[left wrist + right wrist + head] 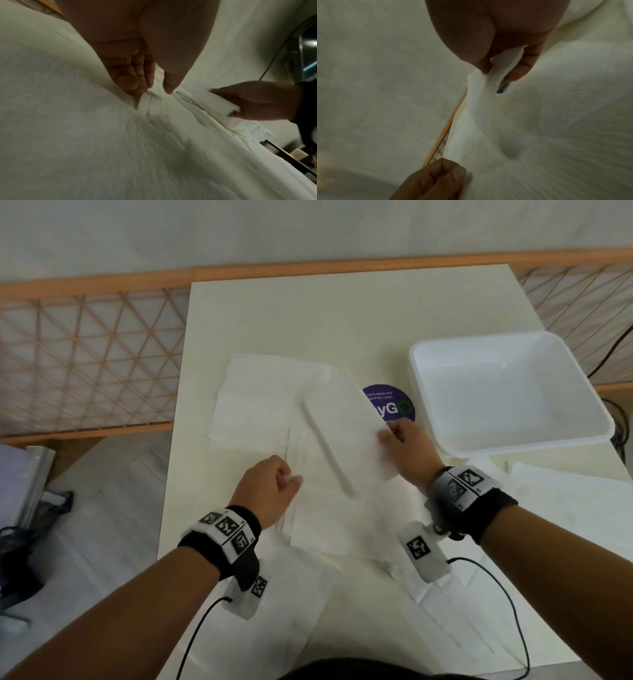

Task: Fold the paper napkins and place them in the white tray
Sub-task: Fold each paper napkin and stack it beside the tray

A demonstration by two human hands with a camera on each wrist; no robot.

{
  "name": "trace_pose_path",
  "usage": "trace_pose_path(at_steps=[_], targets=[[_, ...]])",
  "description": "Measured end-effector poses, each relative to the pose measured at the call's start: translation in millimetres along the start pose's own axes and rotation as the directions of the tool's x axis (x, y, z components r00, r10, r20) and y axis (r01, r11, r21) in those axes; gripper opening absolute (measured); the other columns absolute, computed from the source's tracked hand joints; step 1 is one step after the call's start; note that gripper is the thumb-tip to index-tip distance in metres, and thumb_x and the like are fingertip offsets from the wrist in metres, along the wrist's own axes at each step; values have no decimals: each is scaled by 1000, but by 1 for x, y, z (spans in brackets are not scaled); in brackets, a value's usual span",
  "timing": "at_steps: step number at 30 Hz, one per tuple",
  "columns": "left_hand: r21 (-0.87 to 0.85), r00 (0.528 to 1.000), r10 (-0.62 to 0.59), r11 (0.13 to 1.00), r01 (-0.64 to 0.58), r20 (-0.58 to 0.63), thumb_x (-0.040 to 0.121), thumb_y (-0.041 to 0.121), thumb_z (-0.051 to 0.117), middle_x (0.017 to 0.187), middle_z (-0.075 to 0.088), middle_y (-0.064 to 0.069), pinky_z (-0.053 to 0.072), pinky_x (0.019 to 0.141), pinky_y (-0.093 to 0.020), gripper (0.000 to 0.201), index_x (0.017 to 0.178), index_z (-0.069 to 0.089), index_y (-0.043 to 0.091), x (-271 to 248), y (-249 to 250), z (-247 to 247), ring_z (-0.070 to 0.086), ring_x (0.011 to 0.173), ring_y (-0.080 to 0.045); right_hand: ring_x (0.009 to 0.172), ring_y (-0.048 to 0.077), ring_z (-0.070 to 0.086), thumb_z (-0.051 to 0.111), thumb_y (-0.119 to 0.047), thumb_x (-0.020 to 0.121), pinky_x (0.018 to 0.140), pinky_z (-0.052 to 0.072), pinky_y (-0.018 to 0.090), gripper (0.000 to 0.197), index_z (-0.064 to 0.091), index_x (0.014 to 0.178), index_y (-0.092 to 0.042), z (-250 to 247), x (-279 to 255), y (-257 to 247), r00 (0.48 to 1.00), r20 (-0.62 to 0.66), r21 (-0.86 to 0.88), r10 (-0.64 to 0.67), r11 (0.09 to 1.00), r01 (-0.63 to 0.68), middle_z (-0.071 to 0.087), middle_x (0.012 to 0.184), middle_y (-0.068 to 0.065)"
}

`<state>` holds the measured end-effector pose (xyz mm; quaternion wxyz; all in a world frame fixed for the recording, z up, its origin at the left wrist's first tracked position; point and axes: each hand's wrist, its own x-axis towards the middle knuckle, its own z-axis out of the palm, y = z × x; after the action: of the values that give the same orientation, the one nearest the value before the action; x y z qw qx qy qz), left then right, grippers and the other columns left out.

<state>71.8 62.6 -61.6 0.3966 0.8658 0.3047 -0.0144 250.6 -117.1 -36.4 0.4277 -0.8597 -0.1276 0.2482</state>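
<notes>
A white paper napkin (337,440) lies slanted across the middle of the cream table, lifted into a fold with a raised crease down its length. My left hand (291,477) pinches its near left edge with curled fingers; the left wrist view shows the fingertips (135,86) and thumb pressing into the sheet (85,135). My right hand (392,436) pinches the far right corner, and in the right wrist view the paper (476,108) runs from that pinch (501,71) down to my left hand (450,171). The white tray (513,445) stands at the right, holding nothing.
More flat napkins lie at the back left (260,398), by the front edge (291,611) and at the right (565,494). A purple round sticker (394,402) sits beside the tray. An orange lattice fence (85,361) runs behind and to the left of the table.
</notes>
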Motion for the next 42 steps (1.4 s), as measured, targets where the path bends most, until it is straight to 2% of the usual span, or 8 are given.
trace_pose_path(at_steps=[6,12,20,23,26,32,38,42], targets=[[122,996,-74,990,68,45,78,47,72,73,59,3,51,70,-30,38,88,55,15,6,7,-2,59,71,-16,67,24,56,48,-24,89,64,44,32,10,49,87,-13,18,46,-15,981,-162,128,107,988,-87,56,79,6],[104,992,-90,991,80,87,79,39,73,70,58,5,51,70,-30,29,84,58,15,7,0,-7,58,69,-16,86,23,52,52,-18,94,73,40,28,34,42,122,-1,16,69,-28,957,-242,63,162,987,-151,49,99,5],[115,991,-58,992,44,121,81,36,72,71,55,6,50,70,-30,25,86,57,17,-1,-9,-15,55,68,-15,129,28,36,59,-34,86,107,31,37,58,37,136,-14,12,35,-27,989,-89,-479,-117,876,60,38,140,7],[88,990,-42,996,30,138,82,33,72,72,58,4,50,69,-28,22,87,58,17,-3,-11,-15,57,70,-16,114,22,48,63,-31,85,95,37,33,38,51,119,-18,19,7,-17,946,79,-470,-313,826,313,54,121,-1],[54,988,-49,998,41,145,81,31,73,75,62,3,53,73,-31,18,87,61,18,-4,-11,-14,61,74,-17,116,22,46,64,-38,83,98,34,37,47,50,125,-23,30,-4,-2,901,330,-595,-281,679,430,51,127,-3],[57,997,4,998,-9,80,83,31,69,73,61,9,44,62,-24,12,80,59,26,-9,-9,-15,53,62,-5,116,23,47,68,-41,80,98,34,38,59,46,132,-25,28,-5,-2,920,304,-616,-248,685,388,51,128,-2],[49,984,171,984,-173,45,84,26,68,81,55,8,39,63,-17,12,79,58,24,-15,-2,-18,47,62,-5,101,15,55,67,-29,83,88,33,30,37,56,118,-25,18,-10,-7,915,290,-573,-281,715,401,59,111,-6],[-108,994,94,990,-88,48,83,18,69,74,58,7,38,59,-6,14,76,57,19,-19,-2,-20,52,64,-5,84,13,58,65,-24,86,92,43,37,26,59,111,-25,10,-15,-12,921,261,-492,-291,781,386,59,94,-11]])
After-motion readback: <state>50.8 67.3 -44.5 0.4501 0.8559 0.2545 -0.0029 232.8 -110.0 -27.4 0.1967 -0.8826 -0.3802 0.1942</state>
